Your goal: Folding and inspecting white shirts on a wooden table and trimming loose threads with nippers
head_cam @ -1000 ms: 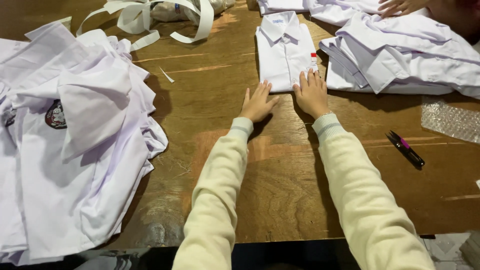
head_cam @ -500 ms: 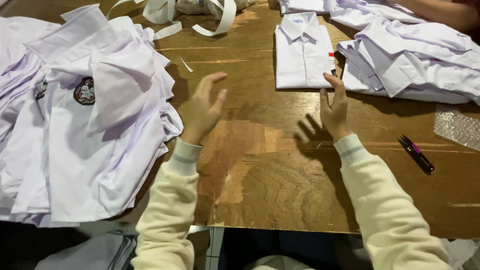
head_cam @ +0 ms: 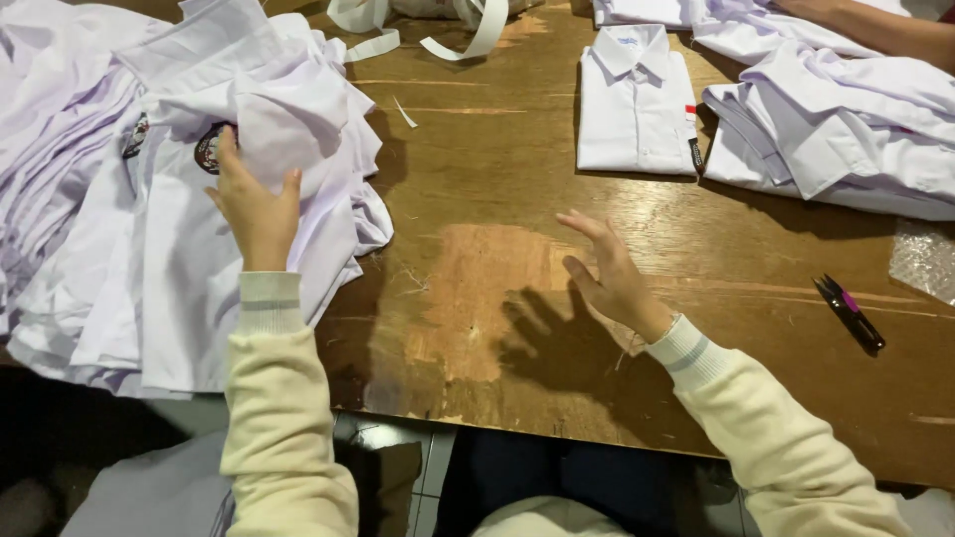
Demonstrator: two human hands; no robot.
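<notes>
My left hand (head_cam: 254, 204) rests flat on the top white shirt of a loose pile of white shirts (head_cam: 149, 199) at the left of the wooden table (head_cam: 468, 298); its fingers lie beside a dark round badge (head_cam: 207, 149) on the cloth, gripping nothing that I can see. My right hand (head_cam: 607, 273) hovers open over bare wood in the middle, fingers spread, holding nothing, its shadow below it. A neatly folded white shirt (head_cam: 635, 99) lies at the far middle of the table.
A heap of folded white shirts (head_cam: 846, 129) fills the far right, with another person's arm (head_cam: 875, 25) above it. Small black snips with a pink handle (head_cam: 849, 311) lie at the right. White paper strips (head_cam: 428, 25) and clear bubble wrap (head_cam: 923, 261) are near the edges.
Both hands left the folded shirt. My left hand swung left onto the shirt pile; my right hand drew back toward the table's middle. The view shifted left.
</notes>
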